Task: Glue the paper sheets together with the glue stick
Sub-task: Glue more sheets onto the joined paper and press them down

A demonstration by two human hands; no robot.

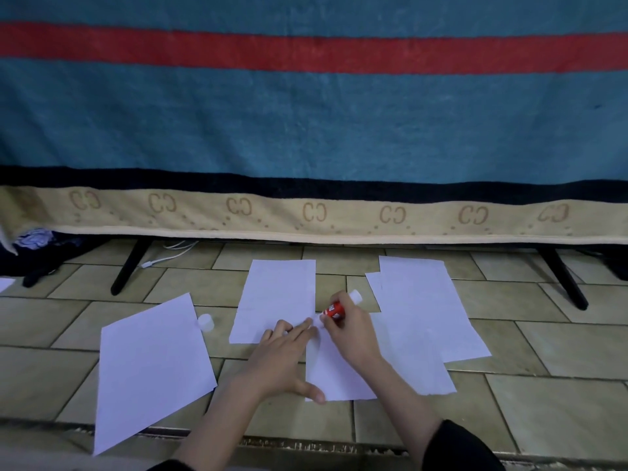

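The right hand [350, 329], just right of the frame's centre, is gripping the red glue stick [334, 310] in curled fingers, tilting it so its lower tip is meeting the corner of the middle paper sheet [277, 297]. The left hand [282, 358], lower centre, is lying flat and spread, holding nothing, its fingertips pressing that sheet beside the glue tip and its thumb resting on the near sheet [336, 372]. The white cap [206, 322] is standing on the tiled floor [560, 402] left of centre, beside the left sheet [149, 365]. Two overlapping sheets [424, 307] are lying at right. A striped blanket [306, 130] is hanging across the upper frame.
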